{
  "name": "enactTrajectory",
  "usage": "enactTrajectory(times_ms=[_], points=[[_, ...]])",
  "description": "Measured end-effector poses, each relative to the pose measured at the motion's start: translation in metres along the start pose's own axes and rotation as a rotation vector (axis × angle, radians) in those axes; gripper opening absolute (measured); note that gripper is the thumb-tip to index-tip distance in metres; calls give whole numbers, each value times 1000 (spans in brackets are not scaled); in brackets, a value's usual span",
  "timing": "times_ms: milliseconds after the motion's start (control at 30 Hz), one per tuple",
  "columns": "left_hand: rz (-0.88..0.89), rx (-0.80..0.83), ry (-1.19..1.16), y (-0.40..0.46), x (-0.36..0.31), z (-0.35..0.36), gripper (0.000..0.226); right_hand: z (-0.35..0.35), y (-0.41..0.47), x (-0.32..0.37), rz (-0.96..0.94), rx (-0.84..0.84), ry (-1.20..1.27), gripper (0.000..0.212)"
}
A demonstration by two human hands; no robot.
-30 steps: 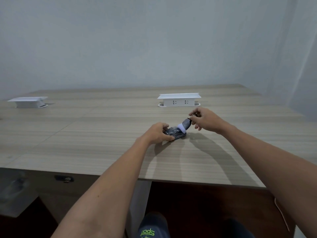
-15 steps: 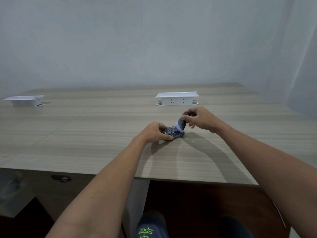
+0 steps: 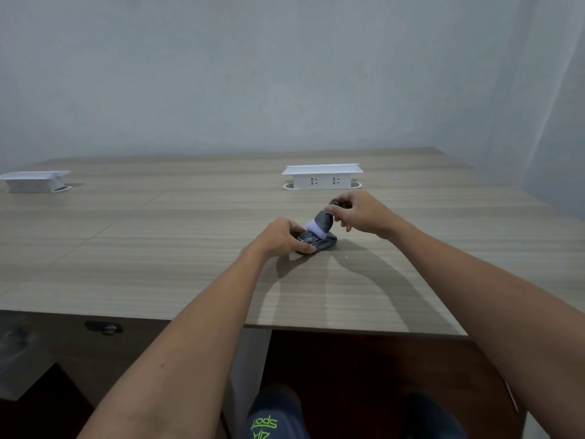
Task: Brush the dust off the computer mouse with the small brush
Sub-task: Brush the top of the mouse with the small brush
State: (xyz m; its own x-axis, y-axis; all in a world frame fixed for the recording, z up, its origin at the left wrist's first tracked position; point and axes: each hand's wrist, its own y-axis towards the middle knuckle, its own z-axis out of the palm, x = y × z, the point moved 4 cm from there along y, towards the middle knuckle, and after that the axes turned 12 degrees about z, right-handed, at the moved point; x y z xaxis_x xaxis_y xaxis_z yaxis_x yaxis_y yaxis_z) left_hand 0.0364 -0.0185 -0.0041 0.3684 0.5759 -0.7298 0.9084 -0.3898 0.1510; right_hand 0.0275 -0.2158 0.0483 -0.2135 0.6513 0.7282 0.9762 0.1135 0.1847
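Note:
A dark computer mouse [image 3: 319, 241] lies on the wooden desk [image 3: 158, 248] near its middle. My left hand [image 3: 280, 237] grips the mouse from the left side and covers its near end. My right hand [image 3: 361, 212] pinches the small brush [image 3: 322, 221] by its dark grey handle. The brush is tilted down to the left, and its white bristles rest on the top of the mouse.
A white socket box [image 3: 322, 176] stands on the desk just behind my hands. A second white box [image 3: 33, 181] sits at the far left. The desk's front edge runs below my forearms, with a drawer lock [image 3: 104, 327] under it and my shoes beneath.
The brush has swung back and forth over the mouse and its bristles now sit further left on top. My left hand stays on the mouse. The view has tilted slightly.

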Motion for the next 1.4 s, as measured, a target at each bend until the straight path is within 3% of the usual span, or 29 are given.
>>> enactTrajectory(times_ms=[200, 500, 667, 867, 1067, 1267, 1400], points=[[13, -17, -16, 0, -1, 2, 41, -14, 0, -19, 61, -70, -268, 23], [6, 6, 17, 3, -3, 0, 39, -10, -1, -11, 38, 5, -37, 27], [-1, 9, 7, 3, -2, 0, 40, -15, -3, -21, 77, -23, -216, 24], [-16, 21, 17, 3, -3, -1, 42, -3, 4, 2, 13, -31, -94, 25], [11, 36, 7, 1, -4, -2, 41, -8, 11, -7, 46, -37, -345, 28], [9, 56, -14, 1, -5, -3, 42, -3, 15, 1, 19, -15, -191, 23], [12, 67, -25, 0, -6, -3, 43, -4, 18, -5, 42, -17, -346, 28]])
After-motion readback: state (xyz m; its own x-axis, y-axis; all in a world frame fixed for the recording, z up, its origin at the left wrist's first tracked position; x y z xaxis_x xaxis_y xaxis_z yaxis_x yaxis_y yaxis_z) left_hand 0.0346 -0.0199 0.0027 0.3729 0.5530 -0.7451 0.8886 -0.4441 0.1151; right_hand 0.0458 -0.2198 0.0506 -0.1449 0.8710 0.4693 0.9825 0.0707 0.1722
